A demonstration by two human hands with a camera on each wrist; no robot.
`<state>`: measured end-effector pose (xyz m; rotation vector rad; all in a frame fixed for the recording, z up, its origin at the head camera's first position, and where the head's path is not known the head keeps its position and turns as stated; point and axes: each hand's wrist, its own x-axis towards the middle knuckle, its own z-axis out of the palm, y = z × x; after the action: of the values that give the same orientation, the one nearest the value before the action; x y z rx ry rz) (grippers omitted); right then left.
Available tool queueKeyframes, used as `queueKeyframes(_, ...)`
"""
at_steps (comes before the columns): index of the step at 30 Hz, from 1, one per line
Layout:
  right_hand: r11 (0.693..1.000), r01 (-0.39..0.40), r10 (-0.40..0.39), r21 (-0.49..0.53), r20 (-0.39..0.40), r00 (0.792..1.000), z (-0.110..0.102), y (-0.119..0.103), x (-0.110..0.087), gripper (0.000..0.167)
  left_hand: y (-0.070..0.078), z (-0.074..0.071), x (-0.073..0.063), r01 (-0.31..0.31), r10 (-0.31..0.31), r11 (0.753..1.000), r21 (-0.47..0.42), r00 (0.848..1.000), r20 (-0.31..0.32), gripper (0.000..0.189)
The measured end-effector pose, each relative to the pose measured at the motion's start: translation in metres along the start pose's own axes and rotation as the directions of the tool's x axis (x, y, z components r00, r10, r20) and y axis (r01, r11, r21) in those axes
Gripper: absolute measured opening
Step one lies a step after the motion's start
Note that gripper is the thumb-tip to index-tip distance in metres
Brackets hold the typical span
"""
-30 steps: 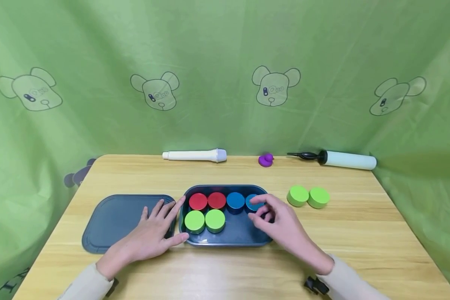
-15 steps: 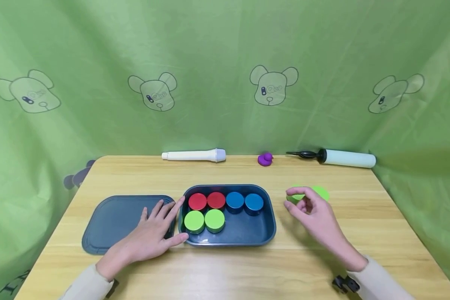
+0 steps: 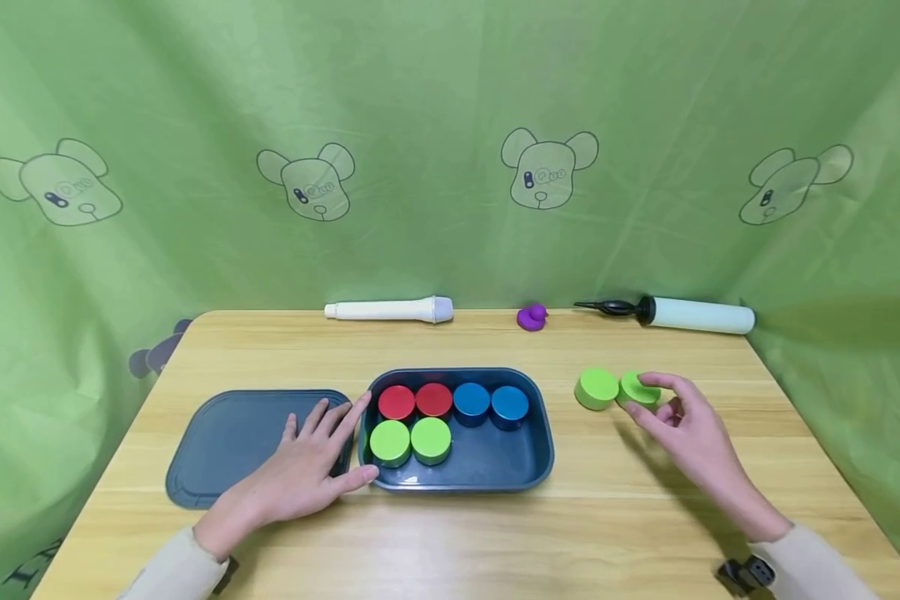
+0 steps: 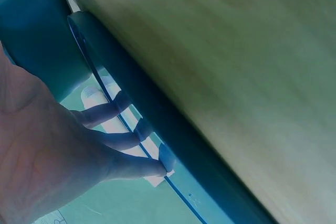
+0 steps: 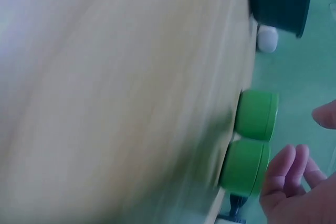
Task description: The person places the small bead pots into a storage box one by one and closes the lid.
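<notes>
My left hand (image 3: 300, 467) lies with spread fingers over the edge of the dark blue lid (image 3: 232, 450), its index finger and thumb at the left rim of the dark blue box (image 3: 495, 486). Inside the box stand two red discs (image 3: 397, 403), two blue discs (image 3: 510, 406) and two green discs (image 3: 390, 442). To the box's right, my right hand (image 3: 690, 429) hovers at the right-hand green disc (image 3: 636, 387), thumb and index finger parted over it. In the right wrist view this disc (image 5: 242, 166) stands on the table, the curled other fingers beside it. Another green disc (image 3: 596, 388) stands directly to its left.
Along the table's back edge lie a white microphone (image 3: 390, 311), a purple rubber duck (image 3: 532, 317) and a hand pump (image 3: 701, 316) with a black nozzle. A green curtain (image 3: 435, 100) hangs behind the wooden table (image 3: 450, 542).
My right hand has moved right, from above the blue disc in the box, past the nearer loose green disc, to the farther one. The left hand has stayed in place.
</notes>
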<state>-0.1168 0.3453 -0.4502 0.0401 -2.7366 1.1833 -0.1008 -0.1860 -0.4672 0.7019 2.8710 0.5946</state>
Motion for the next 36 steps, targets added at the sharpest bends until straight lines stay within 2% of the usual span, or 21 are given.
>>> queueKeyframes(3,0.997,0.005,-0.006,-0.074,-0.005,1.0,-0.002,0.01,0.004,0.067,0.0,0.0,0.0,0.0,0.0,1.0,0.004,1.0,0.0,0.094)
queueKeyframes(6,0.995,-0.002,0.004,-0.102,0.014,1.0,-0.002,0.018,0.008,0.075,0.0,0.0,0.0,0.0,0.0,1.0,0.003,1.0,-0.003,0.094)
queueKeyframes(12,0.994,-0.092,0.1,-0.065,0.122,0.987,0.0,0.031,0.02,0.09,0.0,0.0,0.0,-0.006,0.006,1.0,0.0,1.0,0.003,0.093)
queueKeyframes(17,0.99,-0.143,0.14,0.008,0.157,0.978,0.0,0.036,0.026,0.083,0.001,0.0,0.0,-0.011,0.011,1.0,0.003,1.0,0.002,0.093)
queueKeyframes(23,0.984,-0.176,0.174,0.022,0.094,0.98,-0.003,0.034,0.026,0.08,0.002,-0.001,0.001,-0.013,0.013,1.0,0.009,1.0,0.006,0.093)
queueKeyframes(28,0.969,-0.232,0.23,0.089,0.035,0.973,-0.004,0.031,0.023,0.079,0.002,-0.002,0.001,-0.009,0.009,1.0,0.005,1.0,0.003,0.093)
queueKeyframes(31,0.963,-0.242,0.241,0.115,0.021,0.97,-0.005,0.029,0.021,0.076,0.001,-0.001,0.0,-0.008,0.008,1.0,0.007,1.0,-0.004,0.093)
queueKeyframes(36,0.971,-0.21,0.215,0.11,-0.027,0.976,-0.006,0.02,0.014,0.07,0.0,0.0,0.0,-0.005,0.005,1.0,0.006,1.0,-0.006,0.093)
